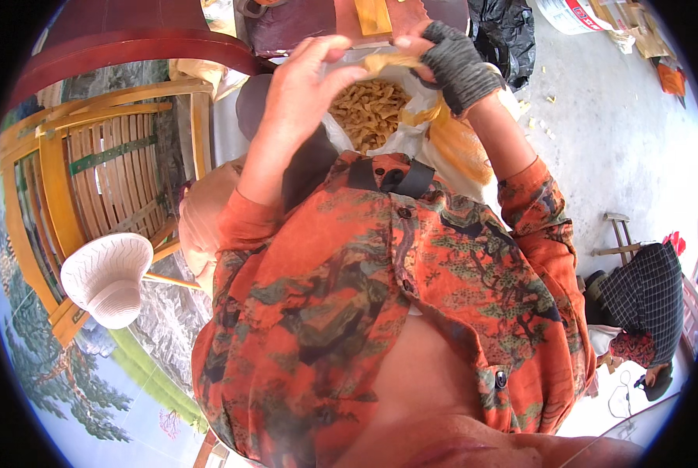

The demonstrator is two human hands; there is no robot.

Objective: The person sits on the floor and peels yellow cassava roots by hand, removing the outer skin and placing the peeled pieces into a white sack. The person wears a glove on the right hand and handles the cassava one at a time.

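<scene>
A pale yellow strip [391,61] of soft-looking material spans the gap between my two hands. Its right end is pinched in the fingers of my right hand [457,67], which wears a dark grey fingerless glove. My left hand [302,88] is bare, and its thumb tip meets the strip's left end; whether the fingers grip it is not plain. Below the hands, many yellowish-brown folded pieces [369,108] lie in a container lined with white plastic [340,134]. Beside it on the right sits a bulging bag of yellow material [460,143], partly hidden by my right forearm.
Ahead is a dark red table [290,29] with a yellow wooden block [373,16] on a reddish mat. A black plastic bag [504,41] stands at its right. Left are a wooden slatted chair [115,158] and a pale hat [109,281]. A person [641,298] bends at far right.
</scene>
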